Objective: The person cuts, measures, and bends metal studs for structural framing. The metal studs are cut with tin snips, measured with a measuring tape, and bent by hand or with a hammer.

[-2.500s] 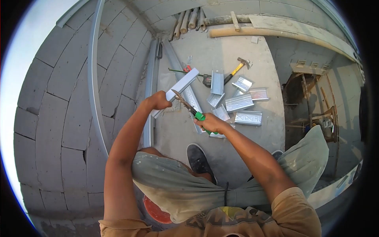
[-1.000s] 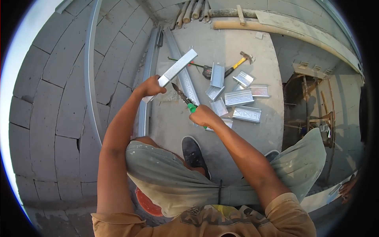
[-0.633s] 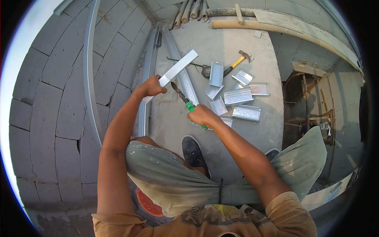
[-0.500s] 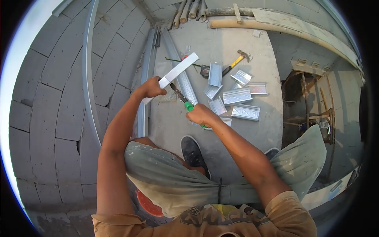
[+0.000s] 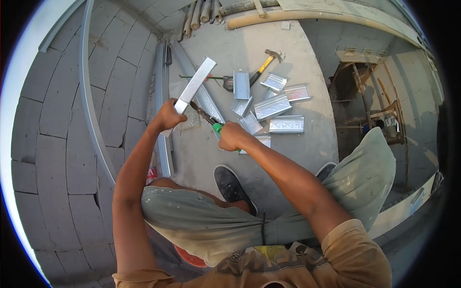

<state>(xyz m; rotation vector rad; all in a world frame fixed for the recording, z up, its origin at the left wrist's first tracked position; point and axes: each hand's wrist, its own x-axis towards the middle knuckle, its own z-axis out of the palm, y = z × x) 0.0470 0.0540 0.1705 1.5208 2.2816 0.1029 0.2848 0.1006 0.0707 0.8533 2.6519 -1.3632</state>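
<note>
My left hand (image 5: 168, 115) is closed around a silvery metal channel piece (image 5: 198, 82), which slants up to the right. Green-handled snips (image 5: 206, 115) are gripped in my right hand (image 5: 233, 136), and their dark jaws touch or nearly touch the channel piece close to my left fingers. Whether the jaws have hold of the metal is too small to tell. Several short cut metal channels (image 5: 272, 106) lie on the concrete floor beyond my right hand, some overlapping. A long metal stud (image 5: 192, 81) runs along the floor behind the held piece.
A yellow-handled hammer (image 5: 265, 64) and a black tape measure (image 5: 228, 83) lie past the cut pieces. Grey block wall (image 5: 53, 115) rises on the left, with long metal tracks (image 5: 162, 110) beside it. At the right the floor edge drops to an opening (image 5: 370, 96). Poles (image 5: 254, 19) lie at the back.
The whole view has shifted, so the floor items appear further left. Both hands keep their hold on the channel piece and the snips, and the held piece stands slightly steeper.
</note>
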